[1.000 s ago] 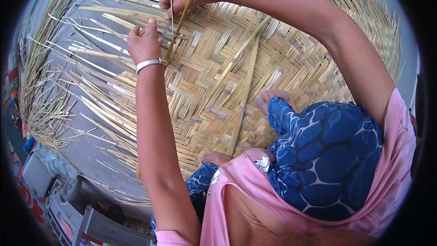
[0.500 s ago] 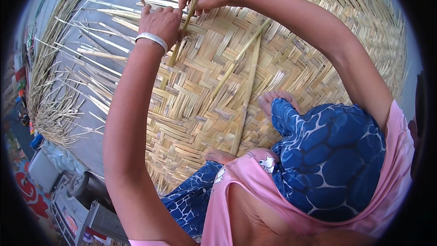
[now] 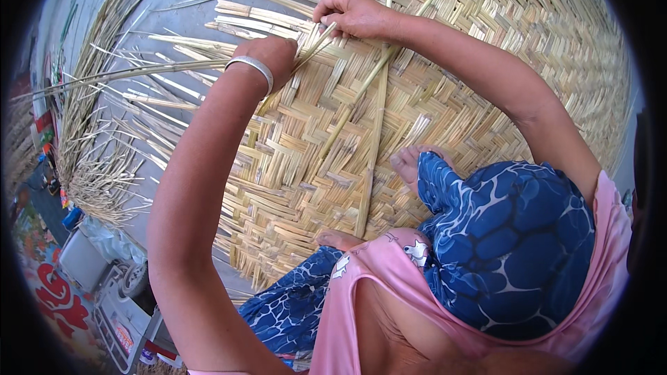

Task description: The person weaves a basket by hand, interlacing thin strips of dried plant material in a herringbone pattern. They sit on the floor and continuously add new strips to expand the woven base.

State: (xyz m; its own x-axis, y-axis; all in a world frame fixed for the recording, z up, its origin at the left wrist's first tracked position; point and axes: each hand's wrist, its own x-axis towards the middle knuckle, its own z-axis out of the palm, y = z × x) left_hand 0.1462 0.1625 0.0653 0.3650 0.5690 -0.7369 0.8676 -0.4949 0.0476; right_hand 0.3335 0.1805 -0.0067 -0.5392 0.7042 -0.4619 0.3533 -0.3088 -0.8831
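A large woven mat of pale bamboo strips [image 3: 445, 97] lies under me on the ground. My left hand [image 3: 272, 53], with a silver bangle at the wrist, presses on the mat's unfinished left edge and touches a thin strip [image 3: 313, 48]. My right hand [image 3: 353, 14] pinches the upper end of that same strip. The strip slants down-left between both hands. Loose strip ends [image 3: 250, 17] stick out to the left of the hands. Two long greenish strips [image 3: 375, 132] lie on top of the mat, running down toward my bare feet [image 3: 410, 161].
Bundles of loose bamboo strips [image 3: 90, 132] lie on the grey ground at the left. My knees in blue patterned cloth [image 3: 507, 236] rest on the mat. Boxes and coloured objects [image 3: 104, 285] sit at the lower left.
Both hands have shifted a little right and nearer together along the mat's edge. The thin strip now slants between them instead of standing up from the right hand.
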